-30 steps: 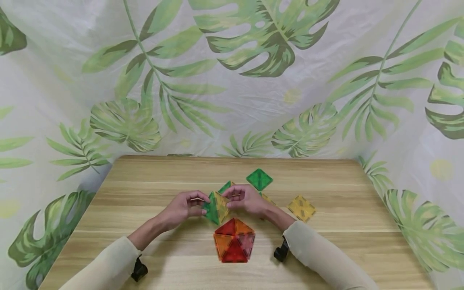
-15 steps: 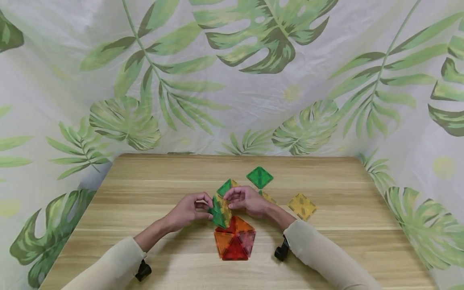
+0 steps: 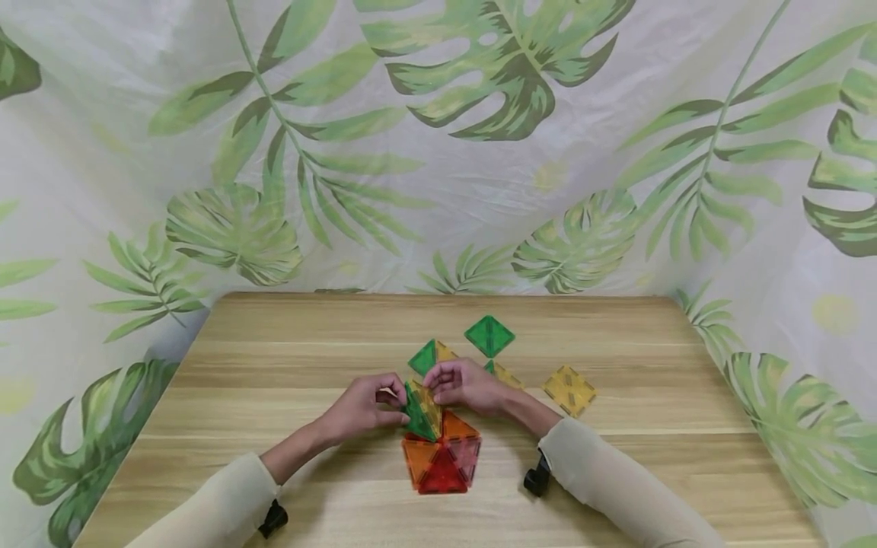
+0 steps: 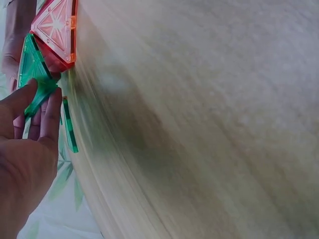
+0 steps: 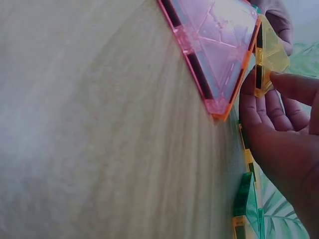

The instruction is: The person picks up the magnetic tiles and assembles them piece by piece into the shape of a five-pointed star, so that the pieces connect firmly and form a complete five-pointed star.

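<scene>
Both hands hold a joined pair of translucent triangular magnetic tiles in the middle of the table. My left hand [image 3: 363, 407] pinches the green tile [image 3: 419, 418] between thumb and fingers. At the other side, my right hand [image 3: 469, 386] pinches the yellow tile [image 3: 428, 399], its edge also plain as a yellow tile [image 5: 271, 52] in the right wrist view. The pair is tilted, its lower tip overlapping the back of a five-sided magnetic-tile structure [image 3: 444, 470]. That structure has red and orange faces and a pink tile [image 5: 219, 45] facing the right wrist camera.
Behind the hands lies a green and yellow tile pair [image 3: 424, 358]. A green tile pair [image 3: 489, 336] is farther back. Another yellow and green pair [image 3: 507, 375] is partly covered by the right hand. To the right lies a yellow tile pair [image 3: 570, 391] on the wooden table [image 3: 651, 365].
Both hands have brought the green and yellow pair rightward and nearer, from behind the red and orange structure to over its back edge. The loose tiles have stayed in place.
</scene>
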Demonstrator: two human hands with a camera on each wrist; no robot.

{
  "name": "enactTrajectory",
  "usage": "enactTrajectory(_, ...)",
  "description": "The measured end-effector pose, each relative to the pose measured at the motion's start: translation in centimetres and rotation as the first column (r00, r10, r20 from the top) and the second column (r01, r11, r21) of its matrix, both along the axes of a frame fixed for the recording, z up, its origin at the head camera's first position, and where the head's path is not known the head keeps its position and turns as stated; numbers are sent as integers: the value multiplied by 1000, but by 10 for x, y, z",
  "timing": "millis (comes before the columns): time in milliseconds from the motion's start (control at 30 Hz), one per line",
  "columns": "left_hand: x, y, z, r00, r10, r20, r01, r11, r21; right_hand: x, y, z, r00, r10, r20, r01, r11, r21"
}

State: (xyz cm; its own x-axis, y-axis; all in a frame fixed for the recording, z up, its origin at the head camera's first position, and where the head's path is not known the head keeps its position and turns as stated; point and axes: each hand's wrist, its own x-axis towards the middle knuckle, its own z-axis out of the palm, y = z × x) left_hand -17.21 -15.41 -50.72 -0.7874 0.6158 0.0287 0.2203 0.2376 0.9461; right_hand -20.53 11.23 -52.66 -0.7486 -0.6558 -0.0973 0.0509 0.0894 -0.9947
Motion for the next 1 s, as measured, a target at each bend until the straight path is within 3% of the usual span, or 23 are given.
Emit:
enactTrajectory(267, 4, -3, -2, 999, -4, -33, 2, 998, -58, 5, -2, 2, 990, 47, -136, -33, 994, 101)
enactTrajectory(433, 4, -6, -5, 995, -49, -84, 42, 996, -80, 9, -4, 3, 979, 67, -191, -39, 988, 148)
enactTrajectory(567, 4, -9, -6, 994, -75, -86, 67, 993, -94, 12, -4, 2, 974, 61, -218, -25, 986, 167)
enactTrajectory(733, 3, -11, -5, 991, -29, -132, 13, 993, -119, 19, 0, 6, 963, 11, -271, 37, 984, 174)
enactTrajectory(867, -1, -10, -2, 994, 37, -104, -41, 998, -39, 34, 9, 14, 936, -44, -350, 123, 970, 208)
enactTrajectory(1000, -5, -6, 2, 993, 24, -119, -25, 1000, -3, 55, 17, 18, 882, -55, -468, 201, 942, 268)
